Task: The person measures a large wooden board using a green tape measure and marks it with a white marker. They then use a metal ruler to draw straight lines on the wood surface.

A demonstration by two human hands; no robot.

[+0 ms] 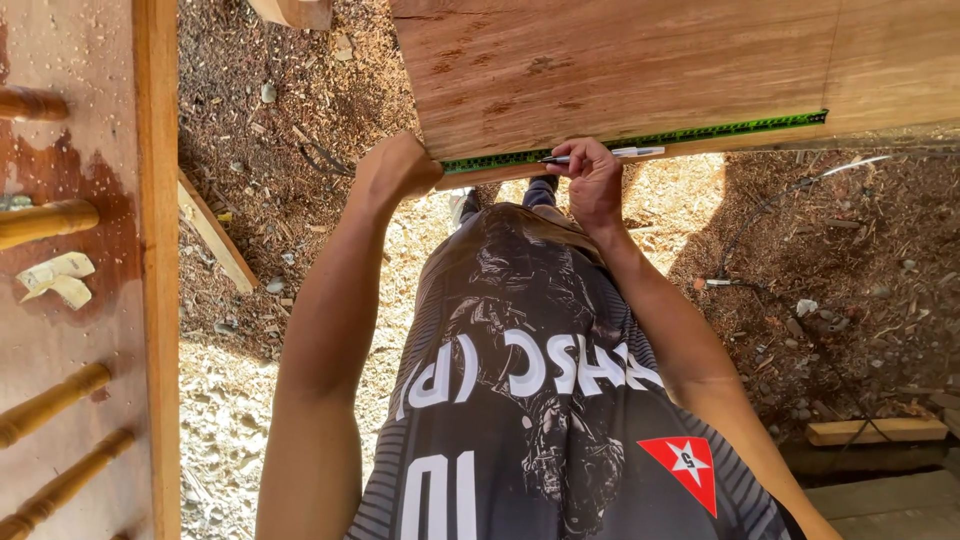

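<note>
Between hands, green tape measure (640, 137) laid along plywood sheet (620, 70) edge. Left hand (397, 168) clamped on tape end; right hand (592, 180) closed on marker (610, 154). Marking step judged underway; steady tape, accurate tip placement needed.

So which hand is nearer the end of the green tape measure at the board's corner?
Left. The left hand presses on the board right at that end of the tape measure. The right hand holds a pen further along the tape.
</note>
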